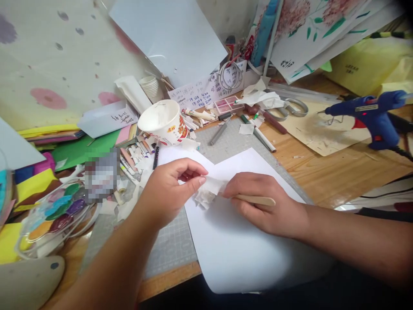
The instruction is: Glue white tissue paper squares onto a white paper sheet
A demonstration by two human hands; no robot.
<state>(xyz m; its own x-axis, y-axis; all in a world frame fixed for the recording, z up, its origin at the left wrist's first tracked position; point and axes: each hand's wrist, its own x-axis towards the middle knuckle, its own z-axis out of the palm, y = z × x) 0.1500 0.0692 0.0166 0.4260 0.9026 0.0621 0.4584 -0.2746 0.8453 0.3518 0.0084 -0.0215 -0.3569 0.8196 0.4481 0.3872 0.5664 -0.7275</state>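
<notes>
My left hand [176, 189] pinches a corner of a crumpled piece of white tissue paper [211, 189] between thumb and fingertips. Opposite it, my right hand [261, 202] is closed around a flat wooden stick [256, 199], whose rounded end sticks out past the fingers. The right fingertips meet the tissue's right side; the stick's other end is hidden by them. Beneath both hands lie large white sheets of paper [245, 249], over a grey cutting mat [171, 241].
Behind my hands stands a white paper tub [161, 122]. Markers [132, 155] and a paint palette [61, 211] are to the left. Scissors [290, 107], a pen [263, 137] and a blue glue gun [368, 112] with its cord lie to the right.
</notes>
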